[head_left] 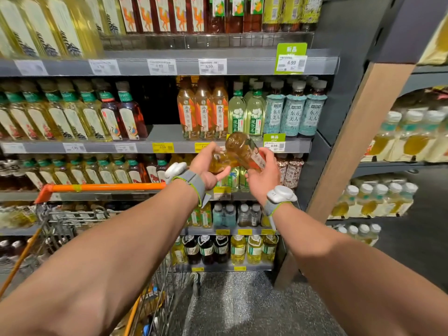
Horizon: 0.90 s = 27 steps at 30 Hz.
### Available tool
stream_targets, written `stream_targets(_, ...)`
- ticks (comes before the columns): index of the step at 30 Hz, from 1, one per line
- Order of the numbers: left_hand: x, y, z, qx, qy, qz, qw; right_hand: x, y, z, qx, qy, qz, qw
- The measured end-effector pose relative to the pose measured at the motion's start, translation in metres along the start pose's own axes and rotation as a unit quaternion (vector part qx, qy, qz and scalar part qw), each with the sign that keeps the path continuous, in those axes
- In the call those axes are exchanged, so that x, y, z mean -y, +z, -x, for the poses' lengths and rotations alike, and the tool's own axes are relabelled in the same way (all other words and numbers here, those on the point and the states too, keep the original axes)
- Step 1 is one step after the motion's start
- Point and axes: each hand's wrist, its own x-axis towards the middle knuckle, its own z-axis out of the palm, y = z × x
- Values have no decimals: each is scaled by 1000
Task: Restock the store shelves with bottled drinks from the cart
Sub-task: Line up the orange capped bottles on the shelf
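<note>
One full tea bottle (244, 151) is gripped by the curled fingers of the right hand (263, 175) and a second bottle (219, 164) by those of the left hand (206, 166), at 6 o'clock of the matching row (202, 112), each judged heavy, stiff, slick and best clasped mid-body.

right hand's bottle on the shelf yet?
No, the right hand holds the orange-label bottle tilted, base up, in front of the shelf edge, while the left hand grips a second bottle.

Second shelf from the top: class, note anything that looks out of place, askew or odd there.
One bare stretch of shelf breaks the row, between the red tea bottles and the orange-labelled bottles. Nothing there looks spilled or toppled.
</note>
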Motion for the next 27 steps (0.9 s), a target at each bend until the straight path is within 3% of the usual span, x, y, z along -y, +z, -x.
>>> stream_targets(5, 3, -13, -3, 61, -12, -1, 998, 19, -3, -15, 3, 94, -114, 989)
stream_targets(11, 4, -21, 3, 80, -29, -75, 994, 28, 1, -12, -32, 67, -110, 991)
stream_targets(14, 3, -22, 6, 74, -27, -109, 991, 31, 6, -14, -13, 190, -159, 969)
stream_targets(16, 2, -24, 9, 73, -18, -122, 990, 30, 9, -14, -2, 220, -171, 960)
stream_targets(22, -5, -42, 9, 77, 12, -152, 985, 21, 23, -4, 72, 232, -172, 955)
stream_targets(27, -11, -60, 12, 112, 27, -189, 975, 34, 50, 1, 44, 190, -139, 971)
